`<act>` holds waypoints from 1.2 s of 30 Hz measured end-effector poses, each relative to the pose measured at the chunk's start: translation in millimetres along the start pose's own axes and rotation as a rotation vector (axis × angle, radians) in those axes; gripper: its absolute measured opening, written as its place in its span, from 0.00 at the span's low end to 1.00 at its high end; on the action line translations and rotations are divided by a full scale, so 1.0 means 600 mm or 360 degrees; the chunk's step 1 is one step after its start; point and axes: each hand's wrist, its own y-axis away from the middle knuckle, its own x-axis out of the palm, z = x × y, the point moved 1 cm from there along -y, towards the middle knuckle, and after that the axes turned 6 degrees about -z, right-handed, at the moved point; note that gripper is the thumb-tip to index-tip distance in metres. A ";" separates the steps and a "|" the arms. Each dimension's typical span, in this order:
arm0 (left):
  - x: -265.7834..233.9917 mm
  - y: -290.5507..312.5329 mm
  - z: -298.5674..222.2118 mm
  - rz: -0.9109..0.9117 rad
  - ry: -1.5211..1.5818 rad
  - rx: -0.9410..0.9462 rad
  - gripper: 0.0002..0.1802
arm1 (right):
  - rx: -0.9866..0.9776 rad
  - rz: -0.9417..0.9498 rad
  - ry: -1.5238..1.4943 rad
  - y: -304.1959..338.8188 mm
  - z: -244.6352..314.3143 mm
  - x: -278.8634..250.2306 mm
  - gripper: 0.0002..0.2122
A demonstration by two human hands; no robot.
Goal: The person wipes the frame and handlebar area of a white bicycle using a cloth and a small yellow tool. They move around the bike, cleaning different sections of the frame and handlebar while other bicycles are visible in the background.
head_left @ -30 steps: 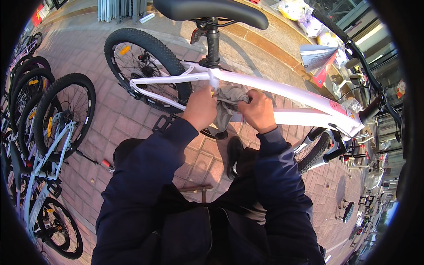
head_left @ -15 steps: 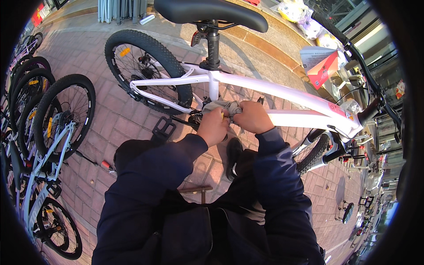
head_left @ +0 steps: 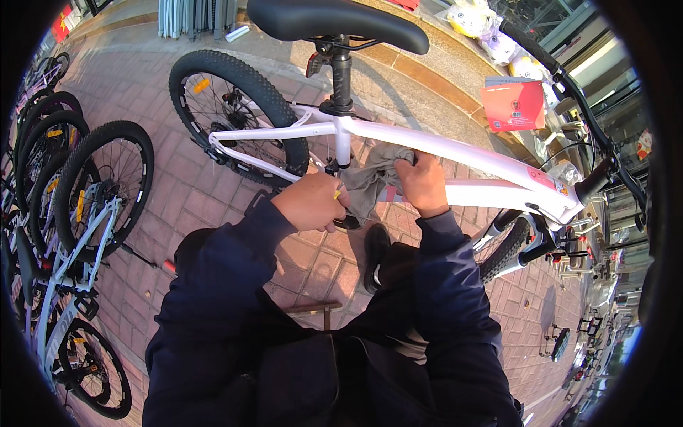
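A crumpled grey cloth (head_left: 371, 179) is stretched between my two hands in front of the pale pink bicycle frame (head_left: 434, 142), near the bottom of its seat tube. My left hand (head_left: 310, 202) is closed at the cloth's left edge, and a small yellow bit shows by its fingers. My right hand (head_left: 425, 186) pinches the cloth's upper right part, close to the down tube (head_left: 498, 193). The cloth and my left hand hide the crank area. Above stands the black saddle (head_left: 334, 21) on its seat post (head_left: 342, 82).
The knobby rear wheel (head_left: 238, 117) is left of my hands; the handlebar (head_left: 590, 121) is at the far right. A red card (head_left: 514, 107) hangs by it. Several parked bicycles (head_left: 78, 235) line the left side. Brick paving (head_left: 313, 267) lies below, a stone step (head_left: 405, 71) behind.
My hands have moved apart, the left toward the lower left and the right slightly up and right. The bunched cloth has opened out between them. The red card has swung round.
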 end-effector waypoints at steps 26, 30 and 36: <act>-0.230 0.000 0.071 -0.1116 0.1471 0.0364 0.10 | -0.0649 -0.0564 0.0025 -0.020 0.141 0.096 0.13; -0.222 0.001 0.066 -0.1113 0.1469 0.0336 0.08 | -0.0632 -0.0370 0.0219 0.002 0.134 0.110 0.12; -0.218 0.004 0.064 -0.1118 0.1459 0.0353 0.08 | -0.0474 -0.0522 -0.0387 0.012 0.137 0.092 0.11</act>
